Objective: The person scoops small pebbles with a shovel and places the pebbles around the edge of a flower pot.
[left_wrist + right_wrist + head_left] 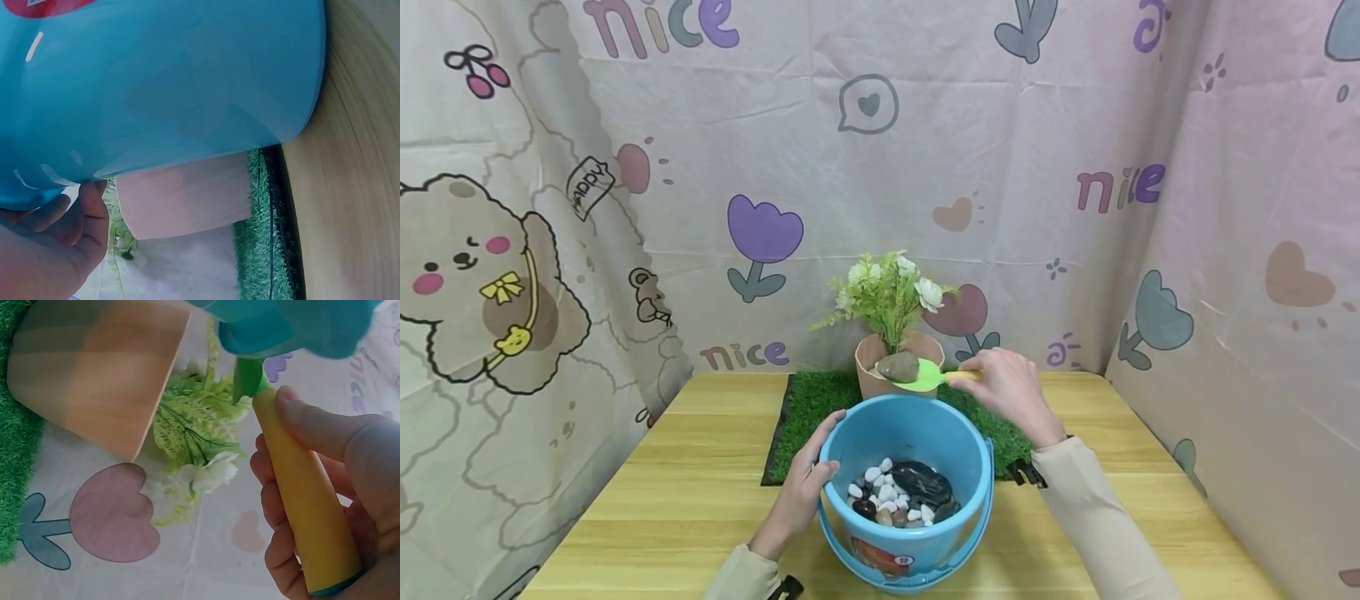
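My right hand (pixel 1009 390) grips the yellow handle (pixel 306 506) of a toy shovel with a green blade (pixel 929 377). On the blade lies a large grey-brown stone (pixel 898 367), level with the rim of a terracotta-coloured flowerpot (pixel 868 385). White flowers and greenery (pixel 887 296) rise from the pot. With my left hand (pixel 801 492) I hold the left rim of a blue bucket (pixel 910 546), thumb over the edge. Inside the bucket are white pebbles (pixel 886 492), a big black stone (pixel 921 482) and several brown ones. The pot's inside is mostly hidden behind stone and blade.
The pot stands on a green artificial-grass mat (pixel 808 417) on a wooden table (pixel 677 492). The bucket is in front of the pot, its handle (pixel 925 579) hanging down at the front. Patterned cloth (pixel 1045 208) hangs behind and along both sides.
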Available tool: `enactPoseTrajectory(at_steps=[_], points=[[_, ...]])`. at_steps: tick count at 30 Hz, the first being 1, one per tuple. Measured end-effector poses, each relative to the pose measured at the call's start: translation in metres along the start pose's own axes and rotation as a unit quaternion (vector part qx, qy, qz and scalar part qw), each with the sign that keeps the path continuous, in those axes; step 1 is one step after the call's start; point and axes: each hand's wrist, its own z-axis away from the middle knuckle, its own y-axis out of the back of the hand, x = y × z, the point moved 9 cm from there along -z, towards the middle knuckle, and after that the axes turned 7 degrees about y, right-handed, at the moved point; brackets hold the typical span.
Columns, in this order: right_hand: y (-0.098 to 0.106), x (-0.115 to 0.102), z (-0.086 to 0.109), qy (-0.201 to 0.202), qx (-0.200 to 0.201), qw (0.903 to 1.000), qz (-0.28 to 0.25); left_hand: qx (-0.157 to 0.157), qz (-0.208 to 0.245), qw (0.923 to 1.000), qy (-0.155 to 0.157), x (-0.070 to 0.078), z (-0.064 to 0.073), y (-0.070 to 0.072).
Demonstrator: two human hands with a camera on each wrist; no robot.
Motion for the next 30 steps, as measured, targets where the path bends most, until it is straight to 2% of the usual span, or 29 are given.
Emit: enactPoseTrajectory(at_steps=[13, 20, 30], points=[[-0.022, 0.016, -0.017, -0.04, -0.026, 0.9988, -0.012, 0.006, -0.006, 1.0, -0.001, 0.001, 0.0, -0.001], [-0.035, 0.019, -0.023, -0.032, -0.031, 0.999, 0.0, 0.003, 0.007, 0.9999, 0.012, 0.001, -0.001, -0.001], [-0.05, 0.024, -0.03, -0.022, -0.035, 0.9991, 0.006, 0.004, 0.008, 0.9999, 0.011, 0.0, -0.001, -0.001]])
